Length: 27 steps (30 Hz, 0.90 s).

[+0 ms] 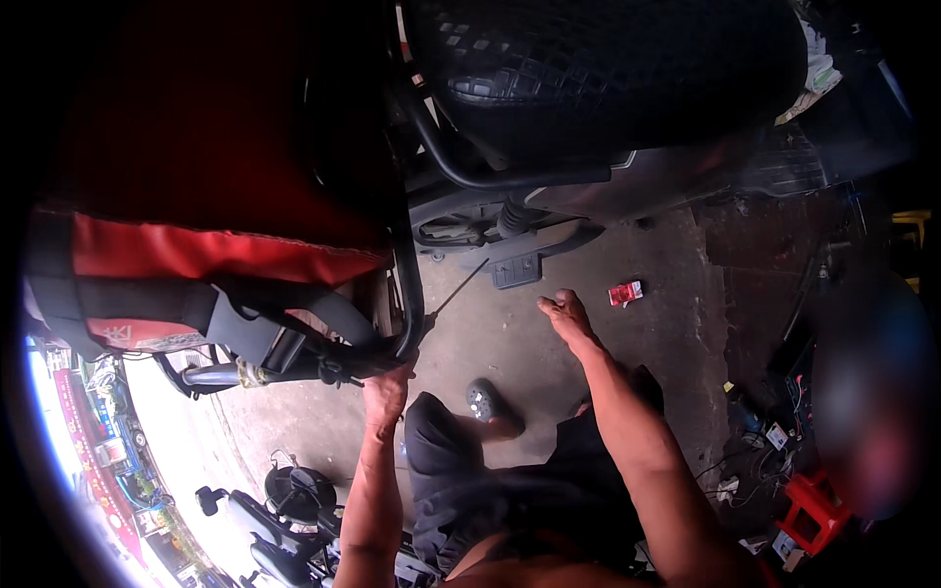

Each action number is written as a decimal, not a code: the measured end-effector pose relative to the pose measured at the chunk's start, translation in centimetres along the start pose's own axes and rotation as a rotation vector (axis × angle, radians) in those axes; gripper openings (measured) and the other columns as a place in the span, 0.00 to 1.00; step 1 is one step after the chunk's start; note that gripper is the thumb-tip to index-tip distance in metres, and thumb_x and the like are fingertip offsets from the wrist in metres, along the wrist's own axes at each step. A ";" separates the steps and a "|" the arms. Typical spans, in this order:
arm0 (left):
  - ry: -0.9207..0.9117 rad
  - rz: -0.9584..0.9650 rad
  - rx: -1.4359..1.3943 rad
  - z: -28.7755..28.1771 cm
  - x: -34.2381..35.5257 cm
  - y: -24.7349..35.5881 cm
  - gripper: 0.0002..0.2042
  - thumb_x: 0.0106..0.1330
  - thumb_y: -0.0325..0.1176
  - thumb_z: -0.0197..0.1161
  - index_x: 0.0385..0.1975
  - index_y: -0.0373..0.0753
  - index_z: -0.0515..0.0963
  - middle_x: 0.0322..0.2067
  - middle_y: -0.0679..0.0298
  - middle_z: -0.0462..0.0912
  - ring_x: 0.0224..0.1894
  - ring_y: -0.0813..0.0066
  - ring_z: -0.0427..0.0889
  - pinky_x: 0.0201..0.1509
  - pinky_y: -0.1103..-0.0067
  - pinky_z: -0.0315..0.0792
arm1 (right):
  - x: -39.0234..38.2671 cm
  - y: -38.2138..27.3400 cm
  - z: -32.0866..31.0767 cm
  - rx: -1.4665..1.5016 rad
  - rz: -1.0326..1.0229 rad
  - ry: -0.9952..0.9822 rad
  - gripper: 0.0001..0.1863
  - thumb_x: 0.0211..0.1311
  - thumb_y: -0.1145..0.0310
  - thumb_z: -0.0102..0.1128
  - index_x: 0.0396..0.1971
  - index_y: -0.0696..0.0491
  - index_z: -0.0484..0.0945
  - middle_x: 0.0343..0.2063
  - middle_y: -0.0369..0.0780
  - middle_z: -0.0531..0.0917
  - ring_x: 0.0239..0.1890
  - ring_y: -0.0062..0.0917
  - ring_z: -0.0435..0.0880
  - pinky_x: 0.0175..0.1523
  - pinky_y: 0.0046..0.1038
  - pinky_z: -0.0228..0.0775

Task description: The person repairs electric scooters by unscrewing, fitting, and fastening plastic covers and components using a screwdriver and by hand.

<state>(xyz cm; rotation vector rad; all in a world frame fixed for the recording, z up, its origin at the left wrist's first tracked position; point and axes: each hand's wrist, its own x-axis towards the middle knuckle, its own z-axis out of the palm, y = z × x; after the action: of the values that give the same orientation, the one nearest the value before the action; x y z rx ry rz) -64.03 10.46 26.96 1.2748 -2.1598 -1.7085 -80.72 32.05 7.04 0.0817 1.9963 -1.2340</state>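
Observation:
My left hand [388,390] is closed at the lower end of a black tubular rear rack [410,284], just under a black strap. A red delivery bag [235,250] with black straps and a buckle [240,328] rests on this rack. Close by, a thin dark rod [459,292] slants toward the wheel area; whether my left hand touches it is hidden. My right hand [566,318] hangs over the floor, fingers loosely bent and apart, nothing visible in them. Beyond it is the scooter's lower side, with a coil spring [511,218] and a dark plate [517,270].
A black textured seat [608,88] spans the top. A red and white packet [624,293] lies on the concrete floor. At right are a red plastic stool [814,512] and scattered cables. Another scooter [284,529] stands at lower left, near my clog-wearing foot [484,400].

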 end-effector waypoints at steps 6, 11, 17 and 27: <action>0.323 0.508 -0.067 0.7 5.0 -2.1 0.14 0.63 0.39 0.62 0.36 0.33 0.72 0.25 0.64 0.75 0.23 0.80 0.72 0.24 0.83 0.68 | 8.5 2.1 6.6 0.521 0.043 0.108 0.33 0.49 0.54 0.68 0.50 0.59 0.68 0.44 0.43 0.77 0.47 0.27 0.75 0.45 0.30 0.71; 0.421 0.676 -0.133 0.5 9.8 -5.1 0.13 0.65 0.40 0.59 0.33 0.34 0.70 0.27 0.60 0.78 0.27 0.76 0.74 0.35 0.79 0.69 | 8.7 2.0 9.5 0.733 -0.059 0.209 0.22 0.51 0.56 0.67 0.42 0.52 0.73 0.41 0.36 0.78 0.41 0.24 0.77 0.36 0.29 0.72; 0.338 0.824 -0.459 1.8 13.7 -4.7 0.07 0.62 0.30 0.56 0.33 0.34 0.68 0.28 0.53 0.80 0.29 0.66 0.79 0.40 0.73 0.73 | 8.8 2.7 9.1 0.796 -0.270 0.239 0.22 0.53 0.56 0.66 0.44 0.51 0.73 0.41 0.35 0.78 0.39 0.22 0.77 0.34 0.26 0.72; 0.298 0.720 -0.827 -1.3 14.2 -4.4 0.06 0.63 0.32 0.55 0.32 0.38 0.67 0.20 0.59 0.74 0.21 0.69 0.75 0.25 0.75 0.72 | 8.0 2.5 8.2 0.755 -0.215 0.184 0.25 0.56 0.61 0.64 0.51 0.54 0.69 0.45 0.38 0.77 0.42 0.24 0.77 0.31 0.25 0.75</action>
<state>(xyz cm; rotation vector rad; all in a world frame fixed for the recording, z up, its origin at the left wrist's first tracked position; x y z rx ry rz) -70.04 0.10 18.12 0.4097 -1.2429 -1.6305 -80.54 24.39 -1.77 0.3666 1.6048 -2.1310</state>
